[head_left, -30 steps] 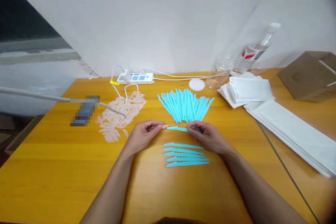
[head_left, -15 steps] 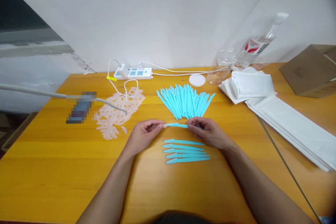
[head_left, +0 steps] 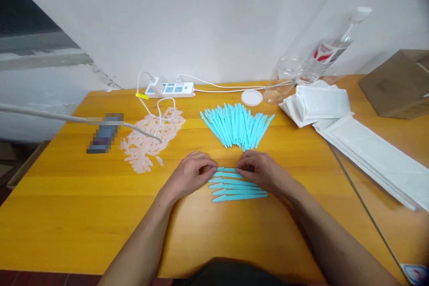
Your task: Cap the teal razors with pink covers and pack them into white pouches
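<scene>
The left hand (head_left: 194,172) is pinching, and the right hand (head_left: 263,170) seemingly pinching, a slim light-blue plastic stick (head_left: 228,169) running left to right, just beyond matching near sticks (head_left: 234,187).

Looks onto a pale wall (head_left: 214,22), with a dark patch (head_left: 20,9) at upper left. Has a yellow-brown table (head_left: 67,214) below, crossed by a seam (head_left: 368,212) at right. Shows reddish floor (head_left: 33,279) at lower left.
</scene>
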